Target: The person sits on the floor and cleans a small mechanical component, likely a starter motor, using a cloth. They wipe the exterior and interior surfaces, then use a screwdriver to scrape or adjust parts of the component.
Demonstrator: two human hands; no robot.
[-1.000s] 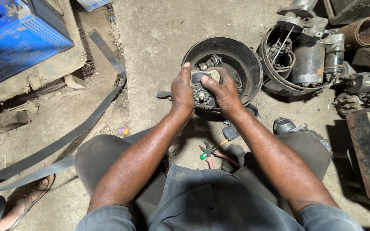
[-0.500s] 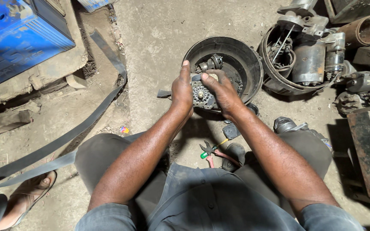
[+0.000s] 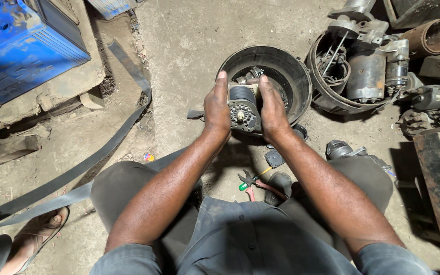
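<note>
Grey and greasy, the small round motor part (image 3: 244, 109) sits in the upper middle of the frame, over a black rubber tub (image 3: 281, 63). The left hand (image 3: 216, 109) grips its left side, and the right hand (image 3: 272, 109) grips its right side, fingers pressed flat. Pliers (image 3: 253, 183) lie on the dirt floor (image 3: 179, 46) below.
</note>
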